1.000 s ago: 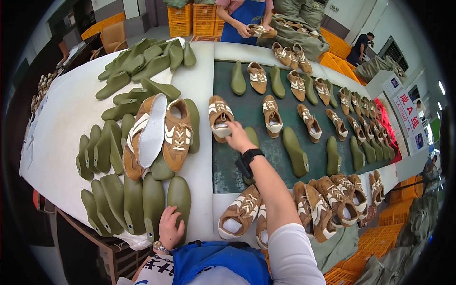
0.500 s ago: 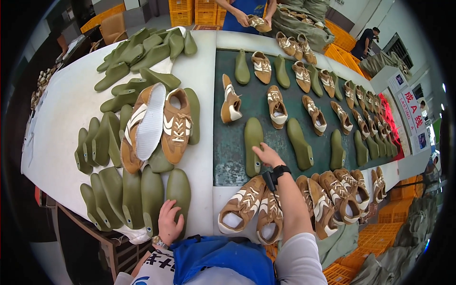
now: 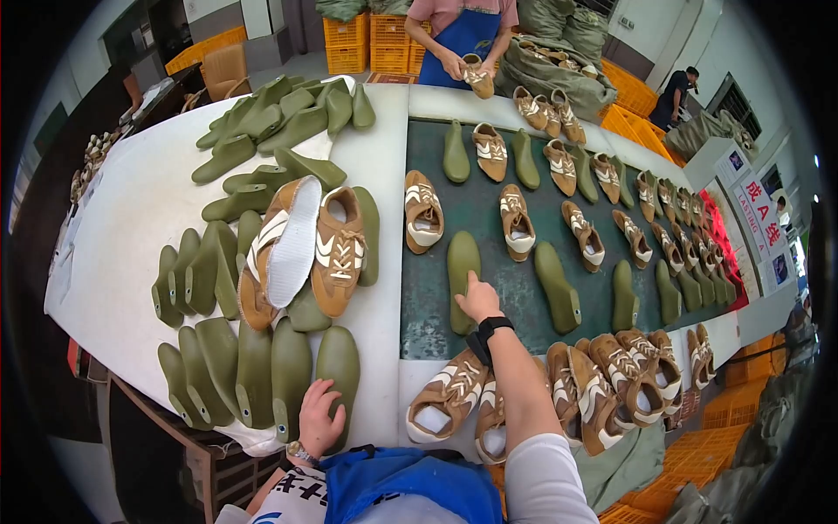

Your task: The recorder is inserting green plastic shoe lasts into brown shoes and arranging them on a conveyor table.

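My left hand (image 3: 319, 420) rests over the near end of a green shoe last (image 3: 339, 362), the rightmost of a row on the white table. Its fingers are apart and lightly bent. Out in front, my right hand (image 3: 477, 299) is closed over another green shoe last (image 3: 463, 258) on the dark green surface, index finger stretched along it. Two brown and white sneakers (image 3: 423, 210) (image 3: 516, 220) stand beyond that last. A separate green shoe last (image 3: 556, 284) lies to its right. Below my right wrist are lace-up sneakers (image 3: 447, 397), partly hidden by my forearm.
On the left, a sneaker pair with a white insole (image 3: 292, 242) sits on piled lasts (image 3: 266, 113). Sneakers and lasts line the dark surface (image 3: 524, 327). Across the table, a person in a blue apron (image 3: 458, 48) holds a sneaker. Orange crates (image 3: 720, 424) stand at the right.
My view has shifted, so the table sits lower in the picture. My right hand has moved left over the shoe last, which has shifted slightly. The far person's sneaker has turned.
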Motion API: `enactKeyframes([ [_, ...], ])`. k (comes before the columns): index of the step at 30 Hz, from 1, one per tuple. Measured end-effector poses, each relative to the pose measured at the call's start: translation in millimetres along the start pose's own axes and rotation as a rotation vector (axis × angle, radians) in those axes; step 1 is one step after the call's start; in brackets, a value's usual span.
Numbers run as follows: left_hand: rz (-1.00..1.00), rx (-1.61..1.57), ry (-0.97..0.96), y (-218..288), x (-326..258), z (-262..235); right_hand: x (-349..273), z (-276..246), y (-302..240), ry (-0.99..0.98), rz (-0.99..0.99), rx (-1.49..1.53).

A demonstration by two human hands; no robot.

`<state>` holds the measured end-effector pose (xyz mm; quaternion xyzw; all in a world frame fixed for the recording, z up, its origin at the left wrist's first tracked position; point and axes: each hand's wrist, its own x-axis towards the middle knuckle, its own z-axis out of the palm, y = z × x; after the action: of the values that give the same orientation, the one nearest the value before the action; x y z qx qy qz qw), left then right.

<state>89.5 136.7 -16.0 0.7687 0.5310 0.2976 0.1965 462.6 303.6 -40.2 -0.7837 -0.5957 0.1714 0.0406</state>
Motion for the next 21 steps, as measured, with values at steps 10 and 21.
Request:
enactKeyframes([
  [10,0.019,0.003,0.0,-4.7,-2.2,1.2,-87.4,-26.9,66.6,-0.076,-0.023,0.297],
  [21,0.078,0.001,-0.005,-7.7,0.6,6.3,-258.5,-0.5,-11.7,-0.256,-0.57,0.467],
])
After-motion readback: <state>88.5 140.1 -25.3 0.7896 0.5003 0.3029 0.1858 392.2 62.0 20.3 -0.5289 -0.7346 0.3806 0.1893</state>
